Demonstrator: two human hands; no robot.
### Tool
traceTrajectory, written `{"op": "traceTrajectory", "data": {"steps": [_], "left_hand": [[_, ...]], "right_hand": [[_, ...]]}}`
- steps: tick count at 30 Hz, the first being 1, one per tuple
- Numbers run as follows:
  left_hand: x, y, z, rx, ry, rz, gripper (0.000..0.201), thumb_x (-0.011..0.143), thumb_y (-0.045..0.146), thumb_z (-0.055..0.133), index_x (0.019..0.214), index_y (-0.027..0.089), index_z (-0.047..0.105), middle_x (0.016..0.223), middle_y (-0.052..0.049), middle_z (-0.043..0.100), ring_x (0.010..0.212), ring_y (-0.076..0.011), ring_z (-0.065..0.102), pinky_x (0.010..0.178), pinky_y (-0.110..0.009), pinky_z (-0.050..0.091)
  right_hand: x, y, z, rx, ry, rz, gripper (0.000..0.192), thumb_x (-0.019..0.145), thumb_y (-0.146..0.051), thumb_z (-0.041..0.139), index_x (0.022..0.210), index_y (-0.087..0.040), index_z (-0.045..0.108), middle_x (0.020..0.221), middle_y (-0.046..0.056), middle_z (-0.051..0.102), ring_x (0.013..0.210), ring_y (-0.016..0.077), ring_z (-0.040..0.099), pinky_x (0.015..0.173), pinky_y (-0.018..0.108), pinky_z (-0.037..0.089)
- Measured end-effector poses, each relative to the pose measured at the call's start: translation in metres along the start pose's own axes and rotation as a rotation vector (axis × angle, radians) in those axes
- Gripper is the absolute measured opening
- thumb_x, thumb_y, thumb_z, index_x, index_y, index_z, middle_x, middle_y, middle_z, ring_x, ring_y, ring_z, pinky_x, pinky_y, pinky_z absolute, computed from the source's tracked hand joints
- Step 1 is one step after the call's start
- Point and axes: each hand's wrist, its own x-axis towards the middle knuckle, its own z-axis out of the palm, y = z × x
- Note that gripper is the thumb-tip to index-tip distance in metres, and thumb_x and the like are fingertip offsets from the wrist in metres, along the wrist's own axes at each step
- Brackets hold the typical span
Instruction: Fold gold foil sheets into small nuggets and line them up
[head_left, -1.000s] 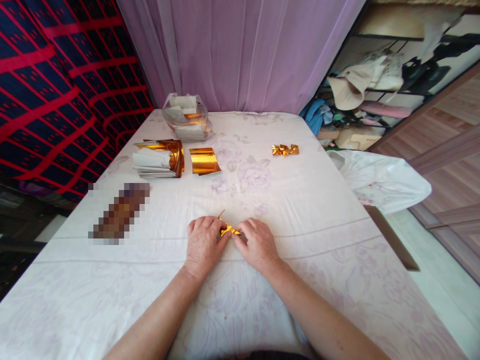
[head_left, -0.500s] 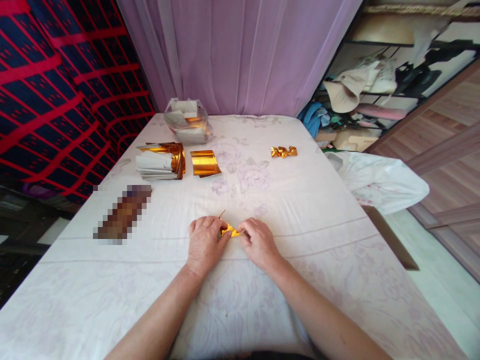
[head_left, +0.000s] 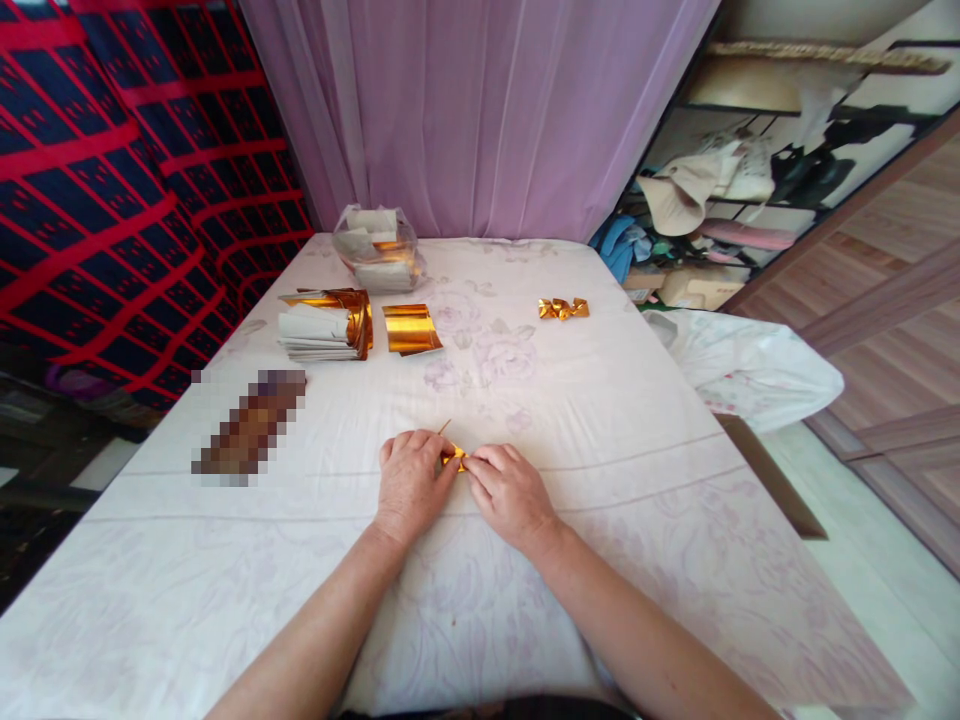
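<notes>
Grip: the left hand (head_left: 409,487) and the right hand (head_left: 508,492) are both pinched shut on one small folded piece of shiny gold foil paper (head_left: 453,457). The fingertips of the two hands nearly meet over it.
Where it is: the gold piece sits low on the white flowered bed sheet (head_left: 600,420), right in front of the person, between the two hands.
How much shows: only a little bit of gold peeks out. The rest is hidden under the fingers.
Which way it lies: its long side seems to run left to right, from one hand to the other. A thin tip (head_left: 445,426) sticks up and away near the left hand.
Done so far: three small folded gold pieces (head_left: 562,308) lie together far off on the right side of the sheet. They look finished.
Being made: the piece in the hands looks part folded, I think.
Left to do: a flat gold foil sheet (head_left: 409,328), a thick stack of gold and white papers (head_left: 322,323) and a clear plastic bag of more papers (head_left: 377,247) wait at the far left. So lots is left.
</notes>
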Motion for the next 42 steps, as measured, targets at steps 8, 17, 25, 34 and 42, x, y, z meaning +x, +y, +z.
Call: {"op": "traceTrajectory", "data": {"steps": [8, 17, 25, 34, 42], "left_hand": [[-0.001, -0.013, -0.006, -0.069, -0.049, 0.086, 0.022, 0.090, 0.020, 0.052, 0.099, 0.028, 0.070, 0.102, -0.001, 0.070, 0.098, -0.0214, 0.059, 0.087, -0.040, 0.038], [0.000, -0.028, -0.011, -0.099, -0.125, 0.198, 0.027, 0.084, 0.020, 0.063, 0.108, 0.030, 0.070, 0.109, -0.002, 0.069, 0.103, -0.0218, 0.058, 0.091, -0.042, 0.039], [-0.013, -0.008, -0.010, -0.026, -0.085, 0.281, 0.020, 0.088, 0.023, 0.059, 0.105, 0.026, 0.070, 0.103, -0.004, 0.069, 0.098, -0.0232, 0.058, 0.087, -0.043, 0.044], [-0.032, -0.002, -0.003, 0.045, -0.098, 0.463, 0.033, 0.091, 0.023, 0.053, 0.124, 0.020, 0.058, 0.117, -0.010, 0.063, 0.111, -0.0257, 0.058, 0.099, -0.045, 0.048], [-0.035, -0.006, -0.003, 0.115, -0.120, 0.519, 0.035, 0.092, 0.027, 0.051, 0.126, 0.021, 0.057, 0.123, -0.009, 0.063, 0.124, -0.0273, 0.052, 0.110, -0.051, 0.037]], "right_hand": [[0.000, 0.001, 0.000, -0.064, -0.020, 0.005, 0.023, 0.087, -0.013, 0.058, 0.104, -0.021, 0.070, 0.098, 0.006, 0.067, 0.087, 0.0203, 0.056, 0.078, 0.033, 0.046], [0.002, 0.002, -0.002, -0.027, -0.016, 0.032, 0.021, 0.088, -0.016, 0.057, 0.104, -0.022, 0.070, 0.097, 0.006, 0.065, 0.087, 0.0198, 0.055, 0.079, 0.033, 0.046], [0.001, 0.013, -0.008, 0.022, 0.021, 0.124, 0.017, 0.088, -0.018, 0.058, 0.091, -0.025, 0.073, 0.087, 0.003, 0.065, 0.083, 0.0162, 0.059, 0.075, 0.028, 0.045], [0.007, 0.018, -0.011, 0.107, -0.075, 0.192, 0.010, 0.085, -0.019, 0.064, 0.088, -0.026, 0.071, 0.083, -0.001, 0.067, 0.081, 0.0134, 0.062, 0.071, 0.024, 0.043], [0.025, 0.018, -0.019, 0.062, -0.225, 0.217, 0.002, 0.083, -0.025, 0.067, 0.082, -0.024, 0.065, 0.074, -0.004, 0.064, 0.070, 0.0117, 0.058, 0.060, 0.024, 0.034]]}}
